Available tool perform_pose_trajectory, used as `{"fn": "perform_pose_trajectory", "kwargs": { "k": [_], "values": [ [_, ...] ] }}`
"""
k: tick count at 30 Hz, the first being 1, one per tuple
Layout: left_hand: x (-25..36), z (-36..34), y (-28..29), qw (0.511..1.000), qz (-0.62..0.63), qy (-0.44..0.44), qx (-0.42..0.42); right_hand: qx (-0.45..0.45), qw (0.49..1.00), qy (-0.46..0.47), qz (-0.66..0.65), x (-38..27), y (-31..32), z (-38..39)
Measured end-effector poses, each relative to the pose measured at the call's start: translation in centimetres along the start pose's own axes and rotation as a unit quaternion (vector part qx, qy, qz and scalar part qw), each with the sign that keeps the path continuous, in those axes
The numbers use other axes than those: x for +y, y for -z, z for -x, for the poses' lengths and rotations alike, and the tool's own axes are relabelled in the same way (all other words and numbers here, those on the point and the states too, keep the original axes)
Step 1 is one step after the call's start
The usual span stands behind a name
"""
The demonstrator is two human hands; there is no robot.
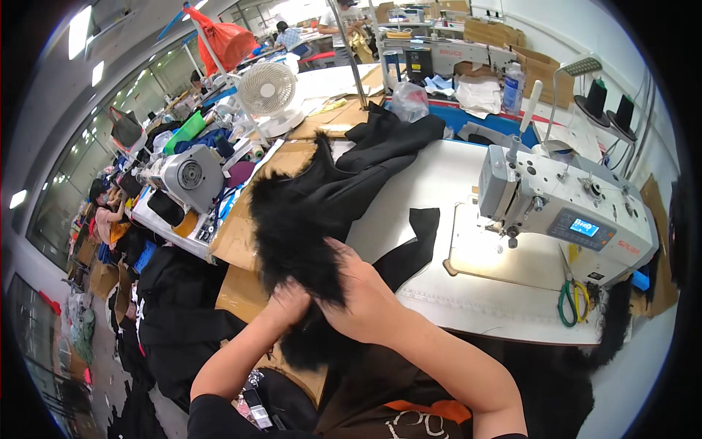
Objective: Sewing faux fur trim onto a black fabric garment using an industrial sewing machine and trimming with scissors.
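Note:
Long black fur trim runs down the near end of a black garment that lies across the left part of the white sewing table. My left hand is closed on the lower part of the fur, its fingertips sunk in the pile. Close beside it on the right, my right hand also grips the fur, thumb side up. More fur hangs below both hands, over the table's front edge. A flat black fabric piece lies on the table just beyond my right hand, partly hidden by it.
A white sewing machine with a lit screen stands to the right. Scissors with green and yellow handles lie at its near side. Brown cardboard covers the left surface. A white fan stands behind; dark cloth is heaped lower left.

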State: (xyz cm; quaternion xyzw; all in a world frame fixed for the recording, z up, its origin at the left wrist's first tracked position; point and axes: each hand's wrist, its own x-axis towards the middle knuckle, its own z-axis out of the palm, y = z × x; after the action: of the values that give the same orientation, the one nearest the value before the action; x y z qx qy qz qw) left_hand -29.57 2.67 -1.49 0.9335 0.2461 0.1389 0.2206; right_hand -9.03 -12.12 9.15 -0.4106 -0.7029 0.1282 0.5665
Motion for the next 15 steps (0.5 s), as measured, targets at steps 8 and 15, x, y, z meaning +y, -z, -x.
{"fn": "perform_pose_trajectory", "kwargs": {
  "k": [8,15],
  "values": [
    [-4.4,0.7,8.9,0.726,0.669,0.145,0.062,0.094,0.992,-0.067,0.056,1.2,-2.8,4.7],
    [-5.2,-2.9,19.1,0.794,0.58,0.115,0.143,-0.002,0.972,-0.237,0.009,2.0,-4.5,1.1]
  ]
}}
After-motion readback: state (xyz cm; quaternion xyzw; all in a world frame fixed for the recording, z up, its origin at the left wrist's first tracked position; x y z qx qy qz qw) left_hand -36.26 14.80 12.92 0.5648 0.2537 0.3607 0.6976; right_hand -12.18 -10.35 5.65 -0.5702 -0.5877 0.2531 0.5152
